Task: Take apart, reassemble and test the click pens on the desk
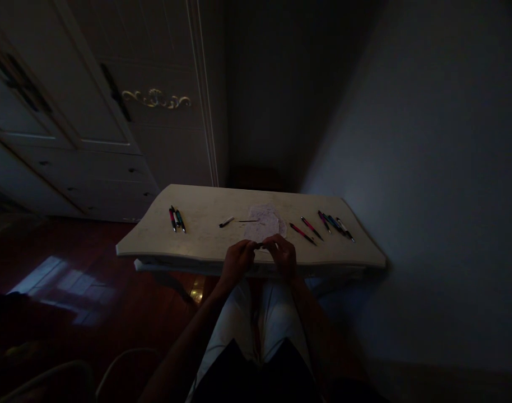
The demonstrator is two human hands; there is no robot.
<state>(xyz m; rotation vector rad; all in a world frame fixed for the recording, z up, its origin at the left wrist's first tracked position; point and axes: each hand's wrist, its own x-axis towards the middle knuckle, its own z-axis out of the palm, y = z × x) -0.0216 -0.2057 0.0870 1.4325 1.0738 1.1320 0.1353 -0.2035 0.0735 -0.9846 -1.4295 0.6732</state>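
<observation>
My left hand and my right hand meet at the table's front edge, fingers closed in a pinch. Between their fingertips is a short dark pen part, mostly covered by the fingers. Just beyond my hands lies a crumpled, pale sheet of paper. A thin dark pen refill rests partly over the paper's left side. Left of it is a white pen barrel with a dark end. Two red-and-black pens, one nearer and one farther, lie right of the paper.
The narrow white table has a wavy front edge. Several pens are grouped at its right end, and a few more at its left. A pale wall rises at the right; a wardrobe stands behind on the left. The light is dim.
</observation>
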